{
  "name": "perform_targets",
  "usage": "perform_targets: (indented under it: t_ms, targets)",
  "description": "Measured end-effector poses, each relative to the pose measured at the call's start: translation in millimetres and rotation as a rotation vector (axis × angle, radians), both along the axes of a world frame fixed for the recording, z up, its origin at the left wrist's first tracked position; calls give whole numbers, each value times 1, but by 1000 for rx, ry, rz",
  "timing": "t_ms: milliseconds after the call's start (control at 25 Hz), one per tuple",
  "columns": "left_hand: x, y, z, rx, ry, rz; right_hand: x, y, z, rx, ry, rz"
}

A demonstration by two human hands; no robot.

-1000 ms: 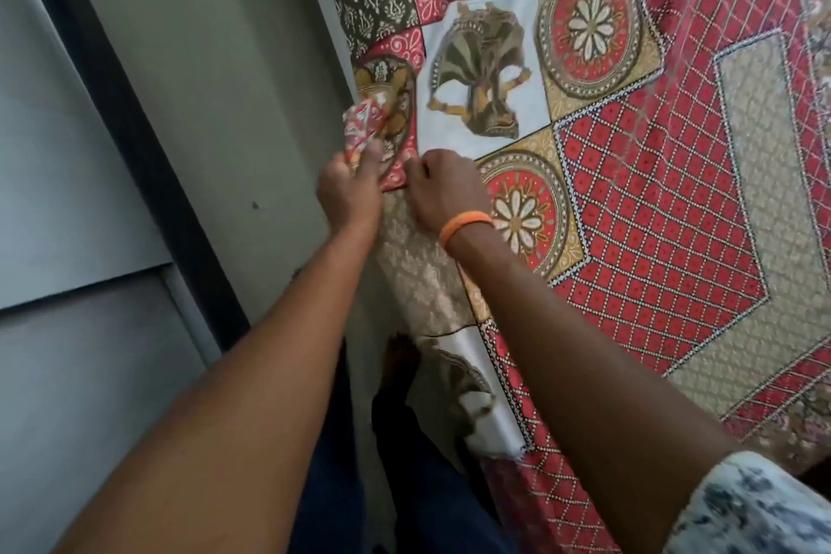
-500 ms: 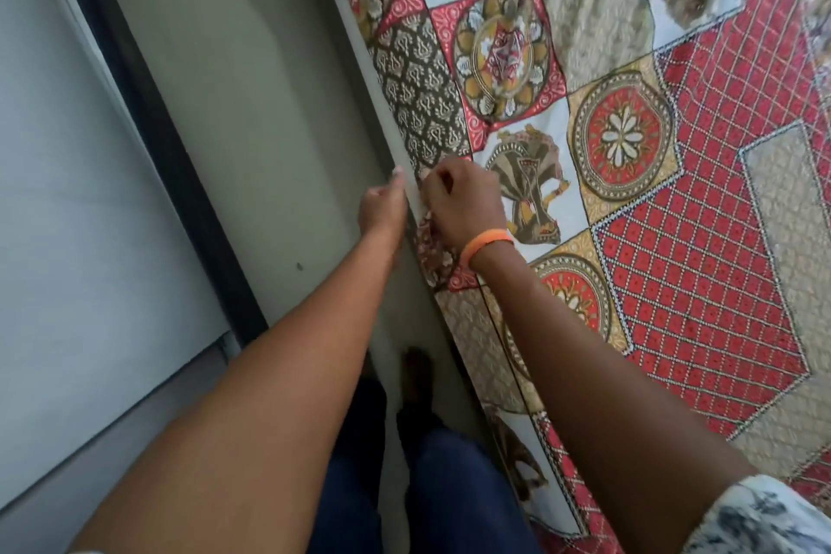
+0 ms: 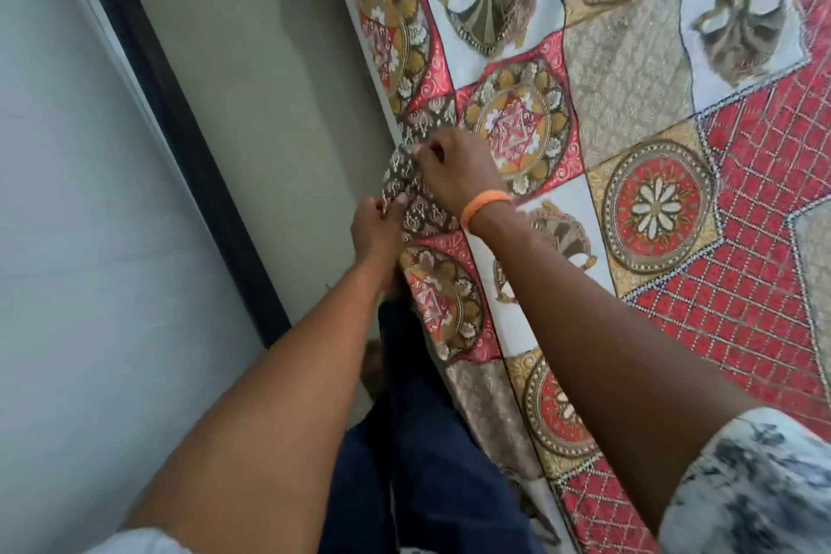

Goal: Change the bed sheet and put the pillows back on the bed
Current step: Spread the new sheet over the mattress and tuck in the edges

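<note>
Two hands work at the bed edge | left hand (image 3: 375,223) and right hand (image 3: 454,169) both pinch the bed sheet (image 3: 629,202) border, likely to tuck it flat | sheet covers the bed | pillows not seen

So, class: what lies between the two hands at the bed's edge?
In the head view, a raised fold of the sheet, dark brown with pale motifs, spans from the left hand to the right hand; both pinch it.

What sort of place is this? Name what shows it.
Most likely a bedroom: a red, gold and white patterned bed sheet covers a bed, and both hands, left hand and right hand, grip its edge beside a plain grey-green wall.
</note>
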State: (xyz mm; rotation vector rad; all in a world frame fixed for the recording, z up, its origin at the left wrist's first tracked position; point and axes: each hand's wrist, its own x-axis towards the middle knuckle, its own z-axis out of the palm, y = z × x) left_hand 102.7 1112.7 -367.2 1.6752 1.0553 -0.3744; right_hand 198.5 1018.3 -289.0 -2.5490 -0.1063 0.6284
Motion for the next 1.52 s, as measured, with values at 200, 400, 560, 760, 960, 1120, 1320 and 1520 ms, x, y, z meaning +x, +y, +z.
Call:
perform_targets:
  t_ms: [200,400,560,760,960,1120,1320,1520]
  targets:
    - [71,20,-1,-99,203,234,42,12,2,-116,3,53]
    - [178,26,20,-245,-17,307,111,44,0,-129,-119,-66]
    - [188,55,12,37,-107,281,154,63,-6,-142,-53,55]
    - [193,95,6,-80,42,270,167,105,-15,-235,-24,161]
    - [275,137,17,-442,68,230,206,137,-8,-233,-79,-52]
    - [343,143,27,-373,17,199,268,156,-7,-235,-195,-168]
    - [350,185,-1,-201,-132,240,321,181,-14,-203,-125,-12]
    - [359,209,1,-136,120,176,348,219,-17,-196,-45,164]
